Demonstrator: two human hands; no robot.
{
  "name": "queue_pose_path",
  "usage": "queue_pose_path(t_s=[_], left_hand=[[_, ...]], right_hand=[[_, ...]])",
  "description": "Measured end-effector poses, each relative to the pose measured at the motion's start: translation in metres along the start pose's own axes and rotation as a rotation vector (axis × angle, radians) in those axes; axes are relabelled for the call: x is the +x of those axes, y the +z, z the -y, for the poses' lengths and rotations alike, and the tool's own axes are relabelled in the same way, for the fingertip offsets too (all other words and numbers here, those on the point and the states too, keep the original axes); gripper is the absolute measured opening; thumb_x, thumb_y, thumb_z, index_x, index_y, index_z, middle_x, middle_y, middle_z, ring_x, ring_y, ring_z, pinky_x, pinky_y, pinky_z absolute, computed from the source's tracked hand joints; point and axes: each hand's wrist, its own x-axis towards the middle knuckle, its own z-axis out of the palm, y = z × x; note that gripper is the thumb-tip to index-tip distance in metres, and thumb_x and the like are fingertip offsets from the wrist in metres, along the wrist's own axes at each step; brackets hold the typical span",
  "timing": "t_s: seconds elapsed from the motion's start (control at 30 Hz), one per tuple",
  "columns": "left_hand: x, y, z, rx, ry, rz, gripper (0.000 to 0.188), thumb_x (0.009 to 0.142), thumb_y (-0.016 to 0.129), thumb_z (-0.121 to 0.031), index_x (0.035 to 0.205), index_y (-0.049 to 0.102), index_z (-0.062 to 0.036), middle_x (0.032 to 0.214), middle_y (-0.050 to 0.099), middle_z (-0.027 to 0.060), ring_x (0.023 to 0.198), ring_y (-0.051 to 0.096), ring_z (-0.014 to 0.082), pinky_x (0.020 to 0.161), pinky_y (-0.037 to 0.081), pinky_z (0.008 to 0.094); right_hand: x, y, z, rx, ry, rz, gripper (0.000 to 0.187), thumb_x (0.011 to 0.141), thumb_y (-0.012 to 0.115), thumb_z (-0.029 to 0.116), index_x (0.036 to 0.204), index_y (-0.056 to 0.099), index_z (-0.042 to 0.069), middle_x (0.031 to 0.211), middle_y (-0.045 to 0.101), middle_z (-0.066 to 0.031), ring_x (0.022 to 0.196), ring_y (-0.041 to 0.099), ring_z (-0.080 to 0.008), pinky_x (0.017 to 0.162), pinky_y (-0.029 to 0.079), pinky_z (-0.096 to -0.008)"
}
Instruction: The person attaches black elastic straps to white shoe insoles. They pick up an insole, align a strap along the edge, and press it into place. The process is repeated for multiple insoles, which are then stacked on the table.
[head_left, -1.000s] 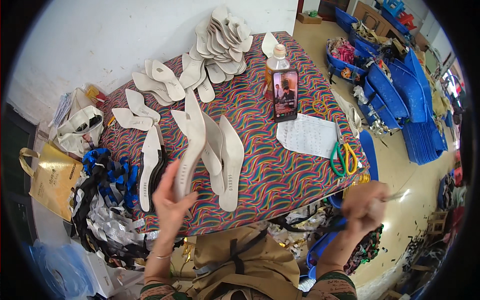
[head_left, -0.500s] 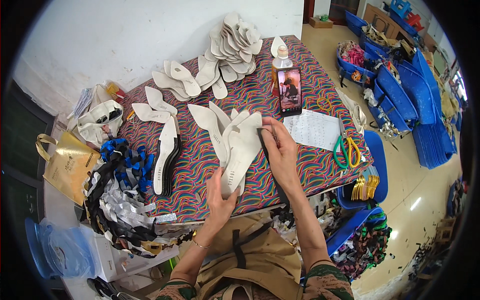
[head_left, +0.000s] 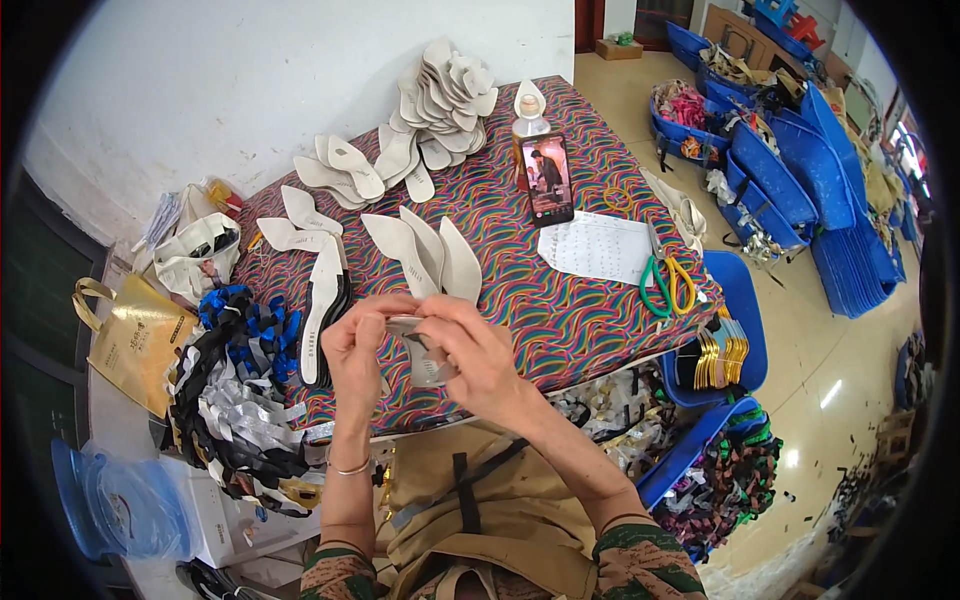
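Note:
Close to the table's front edge, my left hand point(head_left: 360, 350) and my right hand point(head_left: 482, 358) pinch the upper rim of a pale insole point(head_left: 428, 366). It is tipped steeply, so its surface looks foreshortened, and fingers cover much of its rim. Just beyond my hands lie several loose white insoles point(head_left: 460, 262), fanned out with pointed ends away from me. To their left is a neat stack of black-edged insoles point(head_left: 326, 290). A large pile of white insoles point(head_left: 440, 110) stands at the back by the wall. Any strip between my fingers is hidden.
A phone point(head_left: 549, 190) leans on a bottle point(head_left: 531, 115). A written sheet point(head_left: 598, 248) and green-and-yellow scissors point(head_left: 668, 286) lie at right. Strip bundles point(head_left: 235, 395) hang over the left edge. Blue bins point(head_left: 735, 300) stand beside the table's right side.
The insole has been brought nearer and tipped up. My left hand rose from its lower end to the rim; my right hand came left and closer. The black strip hanging from it no longer shows.

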Motion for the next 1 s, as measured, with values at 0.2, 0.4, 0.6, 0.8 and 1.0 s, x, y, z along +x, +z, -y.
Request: queue_pose_path(t_s=[0.2, 0.4, 0.6, 0.8, 1.0], left_hand=[[-0.027, 0.003, -0.014, 0.133, 0.022, -0.135, 0.030, 0.095, 0.058, -0.019, 0.100, 0.069, 0.0083, 0.091, 0.071, 0.0111, 0.079, 0.063, 0.0137, 0.073, 0.049, 0.0252], [-0.028, -0.008, -0.007, 0.016, -0.060, -0.215, 0.027, 0.094, 0.058, -0.015, 0.089, 0.069, 0.0083, 0.086, 0.071, 0.0116, 0.075, 0.062, 0.0125, 0.071, 0.049, 0.0246], [-0.034, -0.003, -0.023, 0.091, 0.030, -0.151, 0.020, 0.093, 0.059, -0.011, 0.092, 0.070, 0.0062, 0.087, 0.071, 0.0098, 0.075, 0.061, 0.0106, 0.071, 0.048, 0.0229], [-0.034, -0.013, -0.022, 0.208, 0.007, -0.144, 0.018, 0.092, 0.062, -0.012, 0.091, 0.069, 0.0041, 0.072, 0.060, -0.0016, 0.064, 0.044, 0.0026, 0.055, 0.034, 0.0203], [-0.013, -0.003, 0.006, 0.010, 0.074, -0.316, 0.030, 0.094, 0.062, -0.017, 0.071, 0.057, 0.0010, 0.062, 0.042, -0.0075, 0.060, 0.032, 0.0023, 0.051, 0.024, 0.0229]], right_hand=[[-0.004, 0.014, 0.020, -0.006, -0.063, 0.038, 0.041, 0.061, 0.064, -0.012, 0.100, 0.063, 0.000, 0.111, 0.051, -0.0120, 0.058, 0.062, -0.0138, 0.045, 0.048, -0.0268], [-0.018, 0.029, 0.029, -0.127, -0.268, -0.053, 0.035, 0.064, 0.064, -0.006, 0.098, 0.066, 0.002, 0.107, 0.057, -0.0106, 0.061, 0.062, -0.0158, 0.047, 0.051, -0.0281], [-0.012, 0.007, 0.037, -0.190, -0.118, 0.139, 0.037, 0.064, 0.067, -0.003, 0.101, 0.065, 0.003, 0.110, 0.057, -0.0101, 0.063, 0.062, -0.0169, 0.046, 0.048, -0.0294], [-0.013, 0.016, 0.041, -0.268, -0.120, 0.220, 0.037, 0.066, 0.066, -0.001, 0.102, 0.063, 0.003, 0.106, 0.053, -0.0075, 0.063, 0.061, -0.0178, 0.048, 0.047, -0.0306], [-0.026, 0.027, 0.050, -0.327, -0.228, 0.149, 0.034, 0.069, 0.064, 0.003, 0.103, 0.062, 0.000, 0.099, 0.053, -0.0082, 0.066, 0.060, -0.0204, 0.052, 0.048, -0.0308]])
